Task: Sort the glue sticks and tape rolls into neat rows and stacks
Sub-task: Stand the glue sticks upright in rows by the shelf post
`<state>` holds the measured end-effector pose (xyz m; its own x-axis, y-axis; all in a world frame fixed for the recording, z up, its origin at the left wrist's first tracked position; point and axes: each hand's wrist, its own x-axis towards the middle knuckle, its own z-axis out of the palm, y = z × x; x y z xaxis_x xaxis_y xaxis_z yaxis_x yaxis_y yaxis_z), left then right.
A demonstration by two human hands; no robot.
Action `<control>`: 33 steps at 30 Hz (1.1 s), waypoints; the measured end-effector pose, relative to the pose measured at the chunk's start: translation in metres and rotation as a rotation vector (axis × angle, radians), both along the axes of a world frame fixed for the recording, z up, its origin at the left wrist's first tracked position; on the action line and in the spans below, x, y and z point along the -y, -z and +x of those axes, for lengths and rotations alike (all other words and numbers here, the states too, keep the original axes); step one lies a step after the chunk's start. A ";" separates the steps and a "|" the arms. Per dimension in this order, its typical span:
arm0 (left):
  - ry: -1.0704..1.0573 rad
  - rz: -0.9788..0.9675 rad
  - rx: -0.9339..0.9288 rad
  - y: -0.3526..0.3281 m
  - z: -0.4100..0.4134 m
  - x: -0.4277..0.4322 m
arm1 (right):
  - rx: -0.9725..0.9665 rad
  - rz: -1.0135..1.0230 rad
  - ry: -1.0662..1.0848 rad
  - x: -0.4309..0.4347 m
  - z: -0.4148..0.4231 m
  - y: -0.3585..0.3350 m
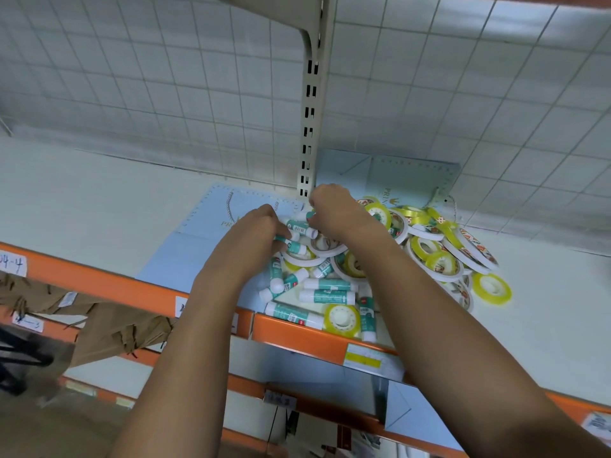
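A handwritten "04-4" is seen on a white label (12, 264) stuck to the orange shelf edge (99, 283). Gold letters "PRIN" are printed on the rear blue paper bag (408, 178), and "PR" on the left blue bag (208, 209). Print on the glue sticks (327, 285) cannot be read.

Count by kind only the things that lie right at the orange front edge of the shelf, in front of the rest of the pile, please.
Glue sticks: 2
Yellow tape rolls: 1
Total: 3
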<state>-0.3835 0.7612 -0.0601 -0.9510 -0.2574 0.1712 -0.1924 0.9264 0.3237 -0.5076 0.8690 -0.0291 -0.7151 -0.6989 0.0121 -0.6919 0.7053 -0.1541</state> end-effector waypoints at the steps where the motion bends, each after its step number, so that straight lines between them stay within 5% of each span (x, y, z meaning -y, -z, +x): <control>1: -0.004 0.014 -0.002 -0.002 0.002 -0.001 | -0.004 -0.002 0.001 -0.003 0.001 -0.001; 9: 0.045 0.064 -0.068 -0.018 0.014 -0.037 | -0.016 -0.159 0.004 -0.052 0.029 -0.018; 18: 0.280 0.081 -0.153 -0.029 -0.004 -0.142 | -0.085 -0.353 0.146 -0.205 0.053 -0.009; 33: 0.795 0.028 -0.036 -0.015 -0.065 -0.500 | -0.016 -0.394 0.681 -0.586 0.098 0.023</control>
<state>-0.4485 1.2608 -0.0448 -0.8453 0.4917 0.2091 0.5342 0.7728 0.3427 -0.4101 1.4545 -0.0526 -0.9822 -0.0487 0.1816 -0.1310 0.8702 -0.4750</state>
